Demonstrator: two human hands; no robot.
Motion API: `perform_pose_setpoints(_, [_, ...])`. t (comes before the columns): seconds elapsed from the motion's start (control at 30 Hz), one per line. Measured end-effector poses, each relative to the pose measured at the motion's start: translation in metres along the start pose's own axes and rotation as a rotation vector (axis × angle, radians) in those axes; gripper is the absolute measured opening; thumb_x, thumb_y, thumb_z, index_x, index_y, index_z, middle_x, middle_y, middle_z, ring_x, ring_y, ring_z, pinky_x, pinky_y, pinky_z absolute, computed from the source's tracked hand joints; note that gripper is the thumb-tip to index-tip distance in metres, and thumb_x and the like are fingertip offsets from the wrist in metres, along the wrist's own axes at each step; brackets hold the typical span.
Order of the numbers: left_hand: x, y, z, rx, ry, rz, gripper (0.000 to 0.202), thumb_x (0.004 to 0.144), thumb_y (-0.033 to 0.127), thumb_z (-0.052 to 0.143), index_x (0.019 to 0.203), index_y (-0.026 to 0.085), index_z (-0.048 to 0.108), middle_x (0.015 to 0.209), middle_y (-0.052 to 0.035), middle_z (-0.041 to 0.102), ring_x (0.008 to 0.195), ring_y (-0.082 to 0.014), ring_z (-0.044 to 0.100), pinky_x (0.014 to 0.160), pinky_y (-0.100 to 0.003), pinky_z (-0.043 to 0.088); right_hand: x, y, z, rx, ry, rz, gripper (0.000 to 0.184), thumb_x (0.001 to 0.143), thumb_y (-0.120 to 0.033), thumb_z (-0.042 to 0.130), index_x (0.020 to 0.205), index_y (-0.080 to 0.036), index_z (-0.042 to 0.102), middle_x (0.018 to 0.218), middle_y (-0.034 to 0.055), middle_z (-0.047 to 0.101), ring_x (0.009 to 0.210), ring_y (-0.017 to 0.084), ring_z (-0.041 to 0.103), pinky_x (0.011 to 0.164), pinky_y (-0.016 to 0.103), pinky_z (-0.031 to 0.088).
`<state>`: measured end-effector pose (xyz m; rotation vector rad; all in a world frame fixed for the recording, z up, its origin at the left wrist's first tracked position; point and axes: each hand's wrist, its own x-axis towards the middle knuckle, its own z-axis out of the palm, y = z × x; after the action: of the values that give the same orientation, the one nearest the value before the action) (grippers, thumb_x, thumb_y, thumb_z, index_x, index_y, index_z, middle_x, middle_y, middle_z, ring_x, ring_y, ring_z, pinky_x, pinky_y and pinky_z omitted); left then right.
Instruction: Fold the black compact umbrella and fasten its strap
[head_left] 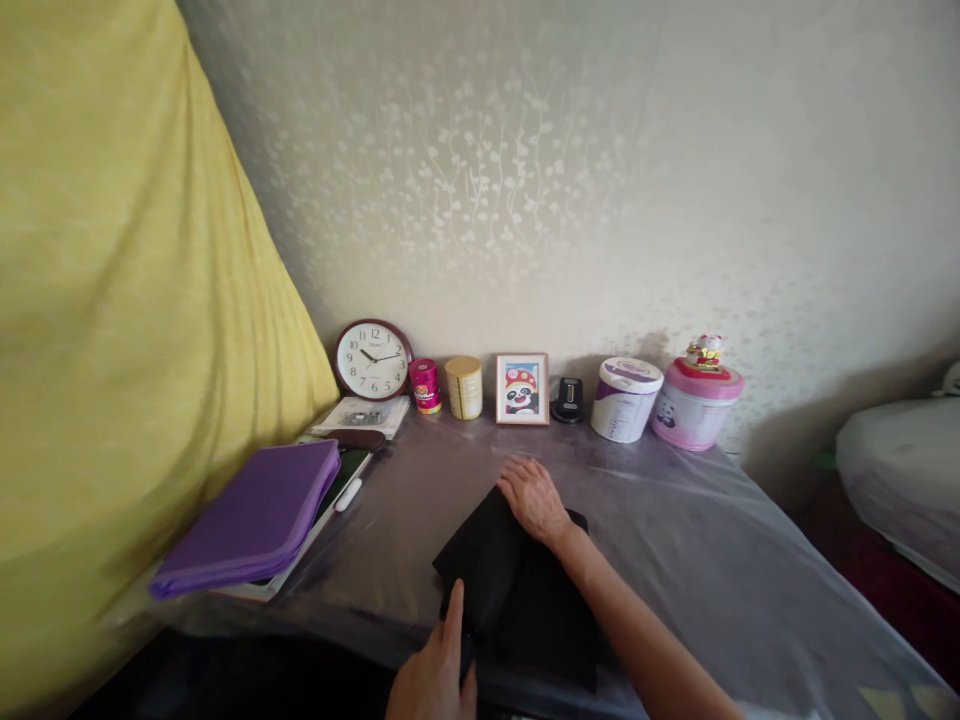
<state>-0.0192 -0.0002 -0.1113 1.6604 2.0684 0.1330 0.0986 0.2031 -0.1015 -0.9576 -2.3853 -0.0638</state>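
Note:
A black sheet (551, 610) lies near the table's front edge, its left part bent up and catching some light. My right hand (534, 500) reaches across it from the right, fingers together and curled over its far edge; the thumb is hidden. Low in the view, my left hand (435, 668) is at the sheet's near left side. Its index finger points forward against the black surface, and the thumb is bent below. Something dark shows between that finger and thumb, too dim to name.
On the left, a purple folder (255, 515) rests on books, beside a small white object (349, 494). Along the wall stand a clock (373, 360), pink tin (425, 386), yellow-lidded tin (464, 388), panda picture (522, 388), black stand (568, 399), white tub (626, 402) and pink tub (694, 405).

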Motion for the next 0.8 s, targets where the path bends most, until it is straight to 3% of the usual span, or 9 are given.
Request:
perform_pose_setpoints(0.07, [0.000, 0.001, 0.001, -0.001, 0.001, -0.019, 0.075, 0.077, 0.018, 0.040, 0.139, 0.017, -0.001, 0.128, -0.0095, 0.047, 0.100, -0.0171, 0.057, 0.082, -0.022, 0.039, -0.008, -0.018, 0.001, 0.086, -0.074, -0.165, 0.025, 0.089, -0.029, 0.040, 0.096, -0.022, 0.062, 0.103, 0.0037, 0.064, 0.114, 0.017, 0.046, 0.100, 0.040, 0.027])
perform_pose_setpoints(0.13, [0.000, 0.002, 0.002, -0.008, -0.004, -0.032, 0.073, 0.079, 0.018, 0.039, 0.139, 0.017, -0.001, 0.125, -0.0097, 0.050, 0.098, -0.0172, 0.058, 0.081, -0.023, 0.040, -0.012, -0.027, 0.004, 0.133, -0.116, -0.223, 0.024, 0.088, -0.028, 0.041, 0.087, -0.023, 0.064, 0.093, 0.0012, 0.067, 0.109, 0.017, 0.049, 0.100, 0.039, 0.028])
perform_pose_setpoints(0.23, [-0.001, 0.004, 0.001, -0.040, -0.001, -0.036, 0.070, 0.081, 0.020, 0.037, 0.139, 0.016, -0.001, 0.122, -0.0104, 0.053, 0.097, -0.0180, 0.058, 0.080, -0.024, 0.040, -0.010, -0.019, 0.001, 0.124, -0.014, -0.055, 0.021, 0.086, -0.025, 0.044, 0.087, -0.021, 0.065, 0.098, 0.0040, 0.065, 0.105, 0.018, 0.052, 0.097, 0.038, 0.033])
perform_pose_setpoints(0.33, [-0.001, 0.005, 0.001, -0.072, 0.006, -0.047, 0.069, 0.082, 0.022, 0.036, 0.139, 0.016, -0.002, 0.121, -0.0108, 0.053, 0.095, -0.0190, 0.059, 0.078, -0.026, 0.040, -0.010, 0.008, -0.013, 0.116, 0.098, 0.094, 0.025, 0.087, -0.023, 0.040, 0.098, -0.016, 0.061, 0.107, 0.0107, 0.061, 0.103, 0.020, 0.053, 0.092, 0.037, 0.040])
perform_pose_setpoints(0.47, [0.002, 0.006, 0.003, -0.072, 0.047, -0.071, 0.067, 0.083, 0.026, 0.034, 0.139, 0.017, -0.001, 0.113, -0.0109, 0.058, 0.093, -0.0188, 0.059, 0.077, -0.026, 0.040, -0.040, 0.040, -0.040, 0.187, 0.256, 0.249, 0.025, 0.086, -0.024, 0.038, 0.097, -0.018, 0.059, 0.099, 0.0083, 0.062, 0.096, 0.018, 0.057, 0.087, 0.035, 0.045])
perform_pose_setpoints(0.67, [0.005, 0.005, 0.008, -0.074, 0.087, -0.071, 0.066, 0.084, 0.025, 0.034, 0.139, 0.015, 0.000, 0.113, -0.0113, 0.058, 0.094, -0.0178, 0.058, 0.077, -0.025, 0.039, -0.117, 0.038, -0.059, 0.139, 0.044, 0.213, 0.030, 0.086, -0.020, 0.034, 0.108, -0.025, 0.055, 0.115, 0.0046, 0.054, 0.098, 0.016, 0.057, 0.083, 0.031, 0.049])
perform_pose_setpoints(0.8, [0.006, 0.004, 0.008, -0.066, 0.095, -0.072, 0.066, 0.084, 0.027, 0.034, 0.139, 0.015, 0.000, 0.110, -0.0109, 0.059, 0.091, -0.0176, 0.059, 0.075, -0.025, 0.039, -0.139, 0.024, -0.058, 0.158, -0.017, 0.159, 0.035, 0.086, -0.016, 0.035, 0.116, -0.027, 0.049, 0.127, 0.0044, 0.045, 0.109, 0.015, 0.051, 0.089, 0.030, 0.047])
